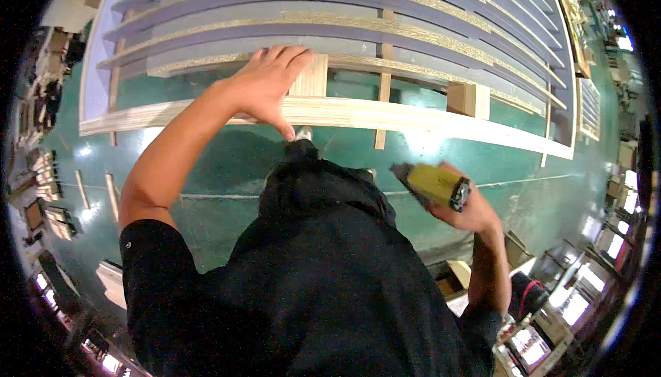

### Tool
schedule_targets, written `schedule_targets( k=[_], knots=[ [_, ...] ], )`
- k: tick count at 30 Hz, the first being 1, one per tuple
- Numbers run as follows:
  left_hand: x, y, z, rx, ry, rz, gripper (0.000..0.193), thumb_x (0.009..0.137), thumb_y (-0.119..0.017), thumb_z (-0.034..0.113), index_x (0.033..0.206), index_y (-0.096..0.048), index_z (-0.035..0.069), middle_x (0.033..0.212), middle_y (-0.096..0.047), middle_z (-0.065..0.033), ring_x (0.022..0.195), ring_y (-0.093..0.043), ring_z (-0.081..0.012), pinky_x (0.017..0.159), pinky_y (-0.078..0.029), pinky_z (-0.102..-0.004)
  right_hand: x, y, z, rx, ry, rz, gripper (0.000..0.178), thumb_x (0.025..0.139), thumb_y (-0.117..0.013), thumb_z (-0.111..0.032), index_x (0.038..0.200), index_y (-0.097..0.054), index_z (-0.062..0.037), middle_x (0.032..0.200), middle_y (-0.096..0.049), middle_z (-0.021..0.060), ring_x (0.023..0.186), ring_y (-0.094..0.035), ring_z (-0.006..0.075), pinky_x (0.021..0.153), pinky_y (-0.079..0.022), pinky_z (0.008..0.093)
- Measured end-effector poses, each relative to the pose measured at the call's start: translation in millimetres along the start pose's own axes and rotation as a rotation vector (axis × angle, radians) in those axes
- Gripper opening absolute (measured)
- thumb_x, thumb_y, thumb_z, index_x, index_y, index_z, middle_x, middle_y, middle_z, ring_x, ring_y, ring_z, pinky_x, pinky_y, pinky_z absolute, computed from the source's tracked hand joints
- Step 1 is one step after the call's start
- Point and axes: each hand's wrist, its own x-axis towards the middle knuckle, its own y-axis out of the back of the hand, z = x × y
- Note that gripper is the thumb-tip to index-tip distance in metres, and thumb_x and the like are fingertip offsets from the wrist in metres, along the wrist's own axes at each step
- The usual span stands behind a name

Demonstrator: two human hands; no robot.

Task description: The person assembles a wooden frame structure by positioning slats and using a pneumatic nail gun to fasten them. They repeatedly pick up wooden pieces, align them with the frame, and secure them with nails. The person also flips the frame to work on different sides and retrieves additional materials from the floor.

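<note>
My left hand (272,79) reaches across the long pale wooden rail (413,117) on the near side of a slatted frame. Its thumb comes down on the rail's near side, and its fingers lie over a short wooden block (311,77) behind the rail, clasping the two together. Part of the block is hidden under the fingers. Off to the right, nearer my body, my right hand (468,208) grips a yellow and black nail gun (434,184), slightly blurred. Its dark nose points left and away from me, apart from the rail.
Long parallel slats (358,27) fill the frame beyond the rail. A second wooden block (468,99) stands behind the rail at right. A thin crosswise strip (383,95) runs under the rail. Loose wood pieces (82,190) lie on the green floor (213,163) at left.
</note>
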Motion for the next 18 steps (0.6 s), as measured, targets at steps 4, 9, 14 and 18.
schedule_targets(
  k=[4,9,14,18],
  knots=[
    [2,-10,-3,-0.061,-0.039,0.063,0.14,0.041,-0.096,0.052,0.153,-0.03,0.002,0.153,-0.038,-0.0189,0.142,-0.035,-0.0366,0.11,-0.032,-0.0561,66,3,-120,-0.232,0.194,-0.053,0.059,0.067,-0.074,-0.007,0.123,-0.058,-0.0006,0.116,-0.057,0.0179,0.112,-0.06,0.0404,0.097,-0.048,0.0413],
    [-2,-16,-17,-0.191,-0.027,0.064,0.137,0.042,-0.096,0.046,0.154,-0.03,0.002,0.154,-0.039,-0.0151,0.141,-0.038,-0.0348,0.109,-0.029,-0.0609,152,-6,-166,-0.413,0.208,-0.223,0.054,0.072,-0.072,-0.006,0.125,-0.062,-0.0045,0.107,-0.07,0.0208,0.102,-0.067,0.0416,0.089,-0.053,0.0442],
    [-7,-18,-20,-0.274,-0.029,0.103,0.138,0.04,-0.097,0.043,0.154,-0.03,0.003,0.154,-0.04,-0.0136,0.142,-0.039,-0.0344,0.112,-0.026,-0.0631,178,-20,-175,-0.468,0.216,-0.158,0.054,0.073,-0.076,-0.012,0.125,-0.064,-0.0043,0.107,-0.071,0.0206,0.1,-0.069,0.0354,0.088,-0.053,0.0413],
    [-8,-19,-20,-0.293,-0.031,0.104,0.139,0.041,-0.1,0.042,0.154,-0.031,0.003,0.152,-0.042,-0.0125,0.14,-0.041,-0.0331,0.111,-0.028,-0.0645,189,-30,-189,-0.494,0.178,-0.207,0.055,0.073,-0.078,-0.012,0.126,-0.064,-0.0024,0.101,-0.072,0.0195,0.094,-0.071,0.032,0.086,-0.054,0.0397]
  ],
)
